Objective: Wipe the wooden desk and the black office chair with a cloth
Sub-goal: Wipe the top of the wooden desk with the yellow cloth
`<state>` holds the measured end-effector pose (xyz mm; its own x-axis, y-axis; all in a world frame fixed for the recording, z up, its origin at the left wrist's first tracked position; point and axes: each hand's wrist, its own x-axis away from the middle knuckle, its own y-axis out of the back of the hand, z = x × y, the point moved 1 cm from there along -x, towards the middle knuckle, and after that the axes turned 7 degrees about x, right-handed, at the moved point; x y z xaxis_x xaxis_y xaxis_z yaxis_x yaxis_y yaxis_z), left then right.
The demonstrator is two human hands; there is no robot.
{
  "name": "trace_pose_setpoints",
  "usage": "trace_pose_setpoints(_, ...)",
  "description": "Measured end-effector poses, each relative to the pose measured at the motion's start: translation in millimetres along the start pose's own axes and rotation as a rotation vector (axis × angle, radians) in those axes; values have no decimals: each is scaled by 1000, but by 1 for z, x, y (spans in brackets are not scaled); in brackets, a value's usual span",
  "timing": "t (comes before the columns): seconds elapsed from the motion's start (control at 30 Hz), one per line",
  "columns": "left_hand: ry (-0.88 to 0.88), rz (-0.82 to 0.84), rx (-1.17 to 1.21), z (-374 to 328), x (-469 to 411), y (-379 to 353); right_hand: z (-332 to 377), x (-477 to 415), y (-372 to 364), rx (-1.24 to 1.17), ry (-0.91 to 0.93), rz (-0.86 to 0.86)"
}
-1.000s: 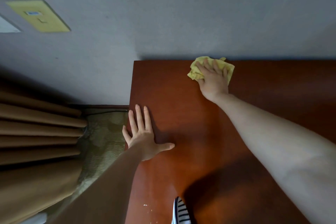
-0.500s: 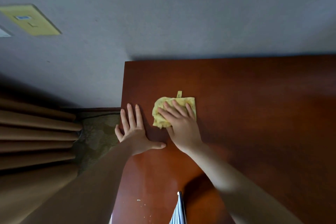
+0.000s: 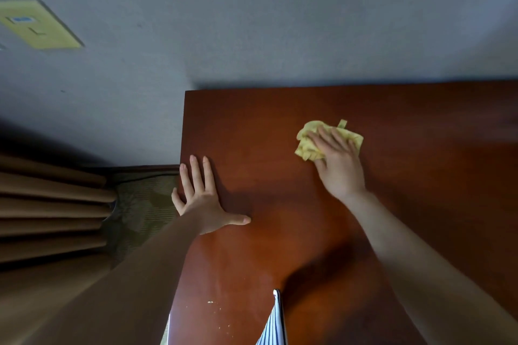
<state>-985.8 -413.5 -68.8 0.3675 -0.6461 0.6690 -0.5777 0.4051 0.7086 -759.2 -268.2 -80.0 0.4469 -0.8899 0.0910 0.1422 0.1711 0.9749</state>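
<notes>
Two bare hands are on the reddish-brown wooden worktop (image 3: 308, 232), which stands with its far edge against a grey wall (image 3: 280, 22). The left hand (image 3: 201, 199) lies flat, palm down, at the worktop's left edge, fingers straight and slightly spread toward the wall, the thumb splayed out to the right, the little finger over the edge; it holds nothing. Its forearm runs back toward the lower left. The right hand (image 3: 337, 159) is stretched farther out, its arm reaching from the lower right corner, and presses with straight, spread fingers on a crumpled yellow cloth (image 3: 308, 145), which lies on the worktop well apart from the left hand. Pale crumbs (image 3: 210, 302) dot the near surface. Brown curtain folds (image 3: 50, 204) hang at the left.
</notes>
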Motion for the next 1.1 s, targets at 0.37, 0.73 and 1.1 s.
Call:
trace_pose_setpoints(0.37,-8,8,21,4,-6,-6,57,-104,1,166,56,76)
trace_pose_setpoints(0.73,-12,8,23,6,-9,-9,165,-147,-17,211,489,229)
trace_pose_setpoints(1.1,1,19,5,6,-7,-4,154,-57,-27,-149,554,158)
